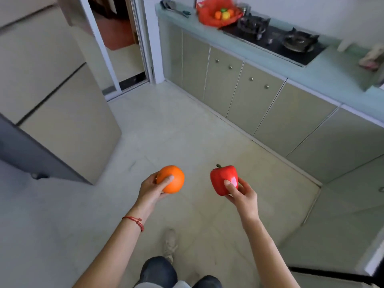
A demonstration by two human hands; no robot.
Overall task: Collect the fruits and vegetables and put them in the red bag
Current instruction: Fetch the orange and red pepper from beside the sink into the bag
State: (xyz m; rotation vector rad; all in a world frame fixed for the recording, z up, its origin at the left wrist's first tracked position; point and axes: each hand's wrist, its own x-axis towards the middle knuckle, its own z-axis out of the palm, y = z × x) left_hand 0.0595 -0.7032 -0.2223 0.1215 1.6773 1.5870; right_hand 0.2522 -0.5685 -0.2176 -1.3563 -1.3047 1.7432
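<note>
Orange (172, 179) sits cupped in the left hand (150, 189); red pepper (223, 179), glossy and probably slippery, is pinched by the right hand (242, 194). Both look light and firm. Far away, the red bag (207, 18) lies open on the counter (324, 69).

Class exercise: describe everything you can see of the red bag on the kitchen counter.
The red bag sits on the pale green counter, at its far end beside the black gas hob. It looks like thin, crinkly red plastic, slumped open with its mouth spread wide and its edges ruffled. Inside lie several small pieces in orange, yellow and green; the picture is too blurred to tell which fruits or vegetables they are. No hand touches it, and its right edge reaches the hob.
</note>
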